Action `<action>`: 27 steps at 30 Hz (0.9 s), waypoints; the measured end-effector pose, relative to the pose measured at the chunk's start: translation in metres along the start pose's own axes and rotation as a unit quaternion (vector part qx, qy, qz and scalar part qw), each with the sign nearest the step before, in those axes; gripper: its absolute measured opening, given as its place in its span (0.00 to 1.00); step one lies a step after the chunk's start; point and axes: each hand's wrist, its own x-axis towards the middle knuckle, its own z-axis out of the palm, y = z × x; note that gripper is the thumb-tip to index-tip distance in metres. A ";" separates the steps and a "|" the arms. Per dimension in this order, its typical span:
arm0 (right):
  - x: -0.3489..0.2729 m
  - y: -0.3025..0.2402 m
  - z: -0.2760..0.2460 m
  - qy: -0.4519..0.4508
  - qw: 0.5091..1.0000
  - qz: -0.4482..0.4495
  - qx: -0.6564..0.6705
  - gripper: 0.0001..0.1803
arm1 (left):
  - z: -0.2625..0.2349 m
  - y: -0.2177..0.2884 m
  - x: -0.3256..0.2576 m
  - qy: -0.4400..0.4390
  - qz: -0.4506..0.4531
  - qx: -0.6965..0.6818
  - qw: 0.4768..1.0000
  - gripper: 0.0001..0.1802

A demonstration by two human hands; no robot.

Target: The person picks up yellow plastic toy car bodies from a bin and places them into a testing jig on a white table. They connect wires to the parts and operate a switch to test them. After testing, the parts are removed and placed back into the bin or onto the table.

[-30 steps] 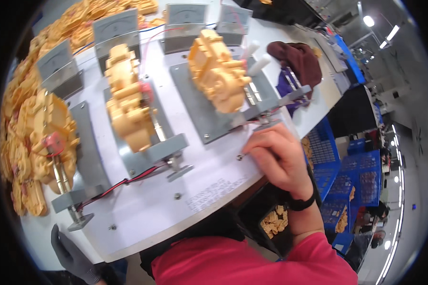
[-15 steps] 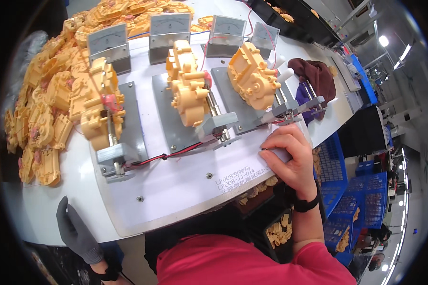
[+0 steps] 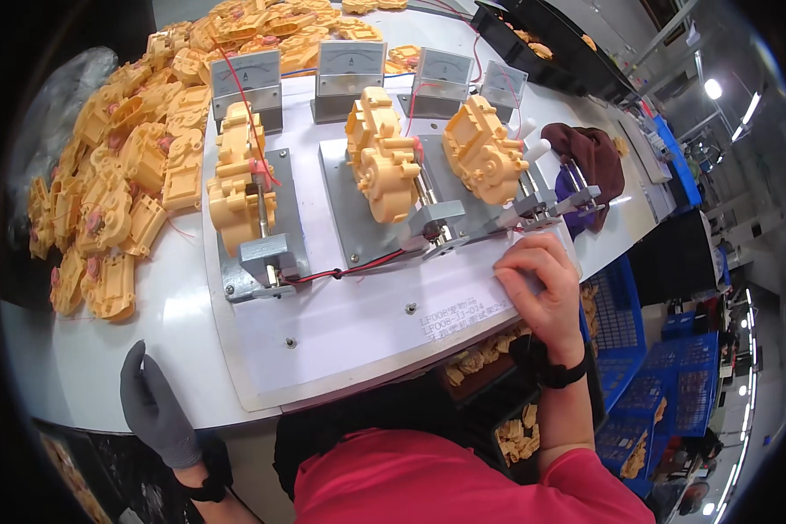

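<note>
My left hand [image 3: 159, 406], in a grey glove, is held at the table's near left edge with its fingers stretched out and nothing in it. My bare right hand [image 3: 546, 288] rests at the near right of a white board [image 3: 358, 327], fingers curled toward the thumb. Whether anything small is between those fingertips is hidden. Ahead stand three yellow plastic gearbox housings, at the left [image 3: 240, 188], middle [image 3: 382, 162] and right [image 3: 487, 157], each on a grey metal fixture with a rod and clamp block. Neither hand touches them. The right fixture's block [image 3: 533, 208] is nearest my right hand.
Behind the fixtures stand several analogue meters [image 3: 349, 65]. A heap of yellow housings [image 3: 118, 175] covers the far left. Red and black wires [image 3: 371, 265] run along the fixtures' front. A brown cloth [image 3: 598, 157] lies at the right, above blue crates [image 3: 686, 375]. Black bins [image 3: 541, 39] stand at the back.
The view has shifted, so fixtures and heap sit further right in it. A loose red wire now shows above the left housing. Both hands keep nearly the same pose.
</note>
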 end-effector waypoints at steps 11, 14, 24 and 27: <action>-0.004 0.002 0.002 0.054 0.997 0.045 0.040 0.01 | 0.000 0.000 0.000 0.003 0.004 -0.004 1.000 0.13; -0.002 -0.002 0.003 0.035 0.998 0.048 0.027 0.03 | 0.001 -0.006 -0.001 0.011 0.016 -0.010 1.000 0.13; -0.001 -0.004 0.005 0.026 0.999 0.037 0.008 0.06 | 0.000 -0.006 -0.001 0.006 0.021 -0.011 1.000 0.14; -0.001 -0.004 0.005 0.023 0.999 0.044 0.005 0.06 | -0.001 -0.002 0.000 0.005 0.014 0.014 1.000 0.13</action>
